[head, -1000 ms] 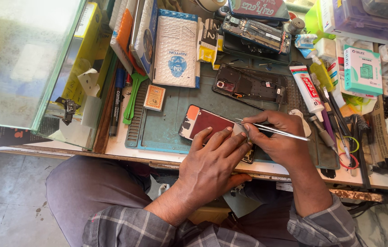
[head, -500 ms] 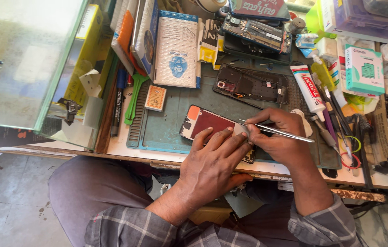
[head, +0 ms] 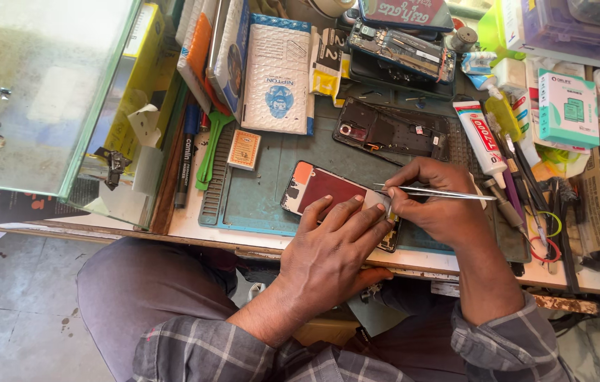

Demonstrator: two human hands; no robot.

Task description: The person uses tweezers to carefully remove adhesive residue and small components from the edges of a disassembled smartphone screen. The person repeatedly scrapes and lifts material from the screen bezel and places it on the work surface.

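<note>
An opened phone [head: 321, 187] with a dark red inner panel lies on a green work mat [head: 257, 191]. My left hand [head: 335, 255] rests flat on the phone's near end, fingers spread over it. My right hand [head: 441, 205] pinches silver tweezers [head: 434, 192] whose tips point left at the phone's right end, just beside my left fingertips. The phone's right end is hidden under both hands.
A second opened phone frame [head: 392, 131] lies further back on the mat. A white padded envelope [head: 275, 78], a small orange card [head: 245, 150], a red-and-white glue tube [head: 476, 138], a green box [head: 567, 110], pens and tools crowd the bench. A glass case [head: 38, 92] stands left.
Both hands stay on the phone with almost no movement; the tweezers keep their place at its right end.
</note>
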